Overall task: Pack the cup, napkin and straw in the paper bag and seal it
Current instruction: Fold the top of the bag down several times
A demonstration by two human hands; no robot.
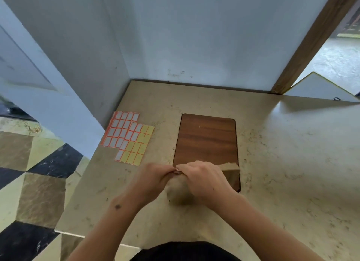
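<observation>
A brown paper bag stands at the near end of the wooden board, mostly covered by my hands. My left hand and my right hand meet over the bag's top, fingers pinched on its paper edge. A blurred tan bulge of the bag shows between my wrists. The cup, napkin and straw are not visible. I cannot tell whether a sticker is between my fingertips.
Two sheets of sticker labels, orange-edged white and yellow, lie on the beige marble counter left of the board. A white wall corner rises behind. The counter's left edge drops to a patterned tile floor.
</observation>
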